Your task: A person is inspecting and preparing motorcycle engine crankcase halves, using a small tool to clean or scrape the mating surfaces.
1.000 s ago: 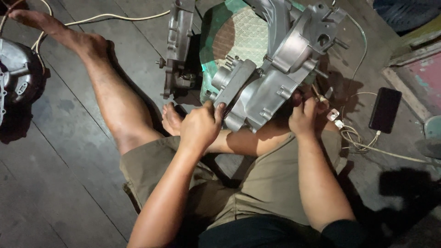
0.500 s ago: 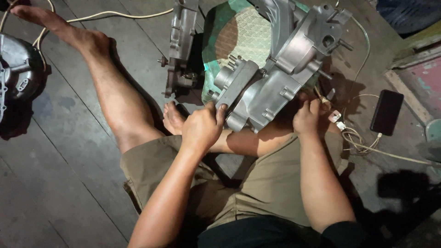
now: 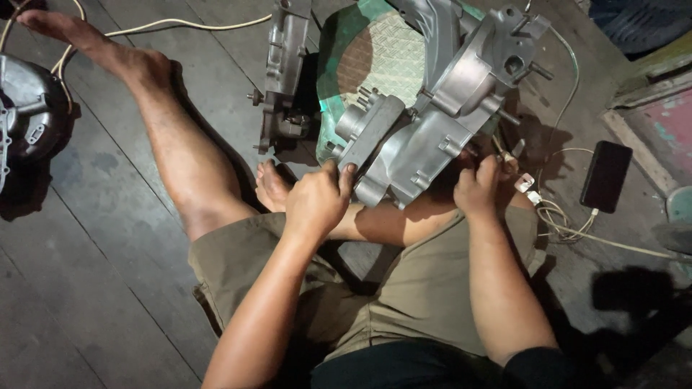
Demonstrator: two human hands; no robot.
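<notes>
A large grey cast-metal engine case [image 3: 432, 122] rests tilted on a green patterned mat [image 3: 382, 65], in front of my folded leg. My left hand [image 3: 317, 198] grips the near left edge of the case, thumb on top. My right hand [image 3: 477, 189] is closed at the case's near right underside; what the fingers hold is hidden in shadow. I sit on the dark wooden floor [image 3: 108, 274] with my left leg stretched out.
A second grey engine half [image 3: 285, 79] stands upright left of the mat. A round metal cover [image 3: 25, 115] lies at far left. A black phone [image 3: 605, 176] on a white cable [image 3: 577, 234] lies at right, with small connectors beside it.
The view has shifted slightly; the engine case and both hands sit a little further right and lower. My hands keep the same hold on the case.
</notes>
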